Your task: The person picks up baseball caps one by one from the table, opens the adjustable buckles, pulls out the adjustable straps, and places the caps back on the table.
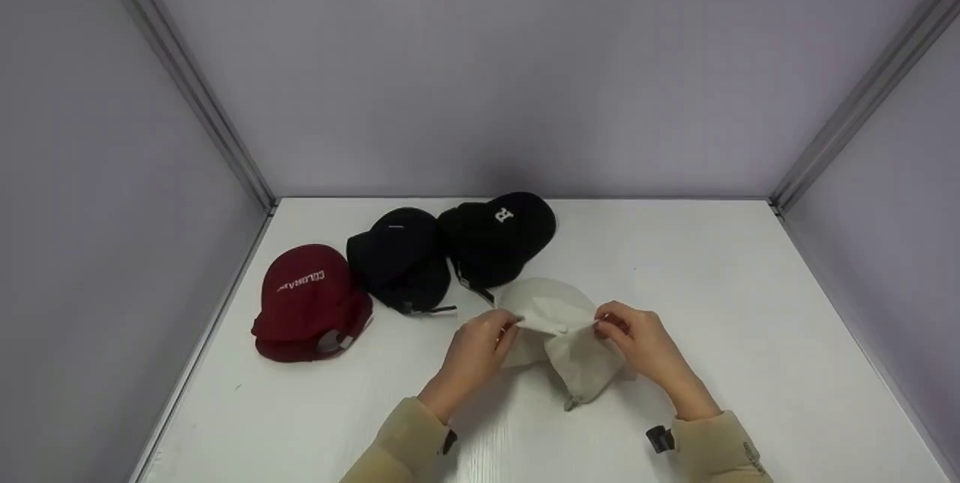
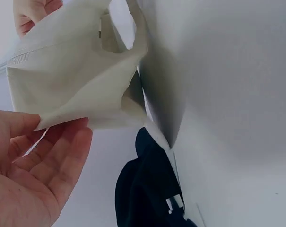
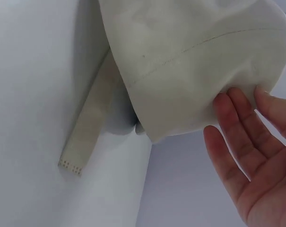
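Observation:
A cream baseball cap (image 1: 585,363) stands over the white table, its crown pulled into a ridge between two hands. The left hand (image 1: 476,344) pinches the fabric on the left side between thumb and fingers, as the left wrist view also shows on the cap (image 2: 72,71). On the opposite side the right hand (image 1: 637,337) pinches the crown; in the right wrist view its thumb and fingertips sit on the cloth (image 3: 195,71). A loose strap (image 3: 88,127) with small holes at its end hangs beside the cap. The cap's back opening (image 2: 119,28) faces the left wrist camera.
Left of the hands lies a dark red cap (image 1: 300,310) with white lettering. Behind it and toward the middle sit a dark navy cap (image 1: 397,258) and a black cap (image 1: 487,243) with a white R. Grey panels (image 1: 480,78) wall the table (image 1: 712,265) at back and sides.

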Tool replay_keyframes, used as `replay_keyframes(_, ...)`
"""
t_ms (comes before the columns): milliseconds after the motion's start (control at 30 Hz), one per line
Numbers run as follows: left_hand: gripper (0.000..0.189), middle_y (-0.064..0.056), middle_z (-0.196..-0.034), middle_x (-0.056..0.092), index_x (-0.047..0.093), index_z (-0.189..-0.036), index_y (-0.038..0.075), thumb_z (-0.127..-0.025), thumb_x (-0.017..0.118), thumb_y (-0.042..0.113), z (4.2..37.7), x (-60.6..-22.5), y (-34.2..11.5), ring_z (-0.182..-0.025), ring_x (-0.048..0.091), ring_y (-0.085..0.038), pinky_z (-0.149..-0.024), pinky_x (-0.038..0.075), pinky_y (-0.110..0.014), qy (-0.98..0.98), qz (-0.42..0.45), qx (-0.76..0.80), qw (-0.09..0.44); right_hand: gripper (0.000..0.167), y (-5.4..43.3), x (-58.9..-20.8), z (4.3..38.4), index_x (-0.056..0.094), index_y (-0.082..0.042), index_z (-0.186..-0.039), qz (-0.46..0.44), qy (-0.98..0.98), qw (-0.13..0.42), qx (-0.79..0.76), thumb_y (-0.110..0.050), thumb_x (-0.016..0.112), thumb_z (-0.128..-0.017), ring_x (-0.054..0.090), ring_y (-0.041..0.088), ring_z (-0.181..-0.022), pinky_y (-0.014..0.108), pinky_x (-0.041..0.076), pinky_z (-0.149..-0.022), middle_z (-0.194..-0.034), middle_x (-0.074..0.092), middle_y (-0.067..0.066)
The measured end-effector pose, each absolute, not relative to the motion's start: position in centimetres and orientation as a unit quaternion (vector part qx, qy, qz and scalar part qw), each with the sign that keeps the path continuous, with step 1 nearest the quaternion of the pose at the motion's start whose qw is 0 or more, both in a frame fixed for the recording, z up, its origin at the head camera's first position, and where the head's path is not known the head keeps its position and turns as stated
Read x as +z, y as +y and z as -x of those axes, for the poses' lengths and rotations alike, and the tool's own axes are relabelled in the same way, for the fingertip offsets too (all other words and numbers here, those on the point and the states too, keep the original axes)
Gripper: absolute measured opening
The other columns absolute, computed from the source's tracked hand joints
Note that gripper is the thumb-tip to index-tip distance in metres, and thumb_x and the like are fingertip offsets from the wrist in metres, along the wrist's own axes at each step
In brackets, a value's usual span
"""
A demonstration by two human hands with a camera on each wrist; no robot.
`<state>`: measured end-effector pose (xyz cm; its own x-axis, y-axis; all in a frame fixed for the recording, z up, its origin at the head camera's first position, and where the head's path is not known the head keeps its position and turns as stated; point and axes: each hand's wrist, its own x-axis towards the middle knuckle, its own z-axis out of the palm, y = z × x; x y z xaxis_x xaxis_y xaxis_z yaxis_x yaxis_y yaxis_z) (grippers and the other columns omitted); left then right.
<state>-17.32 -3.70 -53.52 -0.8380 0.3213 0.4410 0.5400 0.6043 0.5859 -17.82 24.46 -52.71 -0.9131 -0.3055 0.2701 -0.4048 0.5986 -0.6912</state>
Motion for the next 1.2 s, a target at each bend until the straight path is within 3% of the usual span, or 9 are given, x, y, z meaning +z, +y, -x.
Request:
replay_keyframes(200, 0.007, 0.0, -0.087, 0.068, 0.07, -0.099, 0.009, -0.095, 0.067, 0.014, 17.8, -53.6, -2.4, -0.074, 0.065, -0.012, -0.063, 0.053, -0.027, -0.89, 0.274, -0.317, 0.181, 0.008, 25.8, -52.6, 18.2, 0.067, -0.01, -0.097, -0.173, -0.895, 0.078, 0.403, -0.004, 0.066, -0.092, 0.069, 0.018, -0.079, 0.033, 0.056, -0.07, -0.088, 0.071, 0.001)
replay_keyframes(667, 0.007, 0.0, -0.083, 0.066, 0.067, -0.098, 0.012, -0.096, 0.065, 0.019, 20.8, -54.1, 2.3, -0.066, 0.065, -0.015, -0.056, 0.051, -0.028, -0.913, 0.301, -0.194, 0.198, 0.01, 29.5, -52.8, 19.4, 0.066, -0.006, -0.102, -0.094, -0.911, 0.106, 0.386, -0.001, 0.064, -0.094, 0.07, 0.026, -0.089, 0.042, 0.055, -0.079, -0.091, 0.072, 0.007)
replay_keyframes(833, 0.006, 0.003, -0.078, 0.066, 0.067, -0.093, 0.014, -0.094, 0.067, 0.02, 22.1, -55.0, 3.8, -0.06, 0.063, -0.012, -0.052, 0.049, -0.025, -0.904, 0.308, -0.17, 0.241, 0.013, 30.3, -53.2, 20.0, 0.065, -0.001, -0.107, -0.074, -0.916, 0.114, 0.378, 0.0, 0.062, -0.095, 0.068, 0.032, -0.095, 0.045, 0.054, -0.082, -0.097, 0.07, 0.013)
replay_keyframes(1000, 0.005, 0.005, -0.074, 0.065, 0.068, -0.089, 0.017, -0.091, 0.071, 0.021, 23.1, -56.1, 4.8, -0.057, 0.062, -0.012, -0.051, 0.049, -0.025, -0.906, 0.292, -0.16, 0.262, 0.023, 30.2, -53.4, 20.3, 0.061, 0.002, -0.12, -0.061, -0.928, 0.086, 0.357, -0.007, 0.058, -0.099, 0.065, 0.039, -0.102, 0.051, 0.051, -0.086, -0.112, 0.067, 0.021)
replay_keyframes(1200, 0.008, 0.004, -0.084, 0.071, 0.073, -0.099, 0.018, -0.095, 0.066, 0.019, 23.4, -56.9, 5.5, -0.07, 0.068, -0.014, -0.059, 0.053, -0.028, -0.918, 0.264, -0.204, 0.215, 0.043, 28.2, -53.0, 19.4, 0.057, -0.003, -0.131, -0.033, -0.955, 0.079, 0.284, -0.034, 0.054, -0.102, 0.061, 0.042, -0.105, 0.059, 0.049, -0.078, -0.131, 0.054, 0.022)
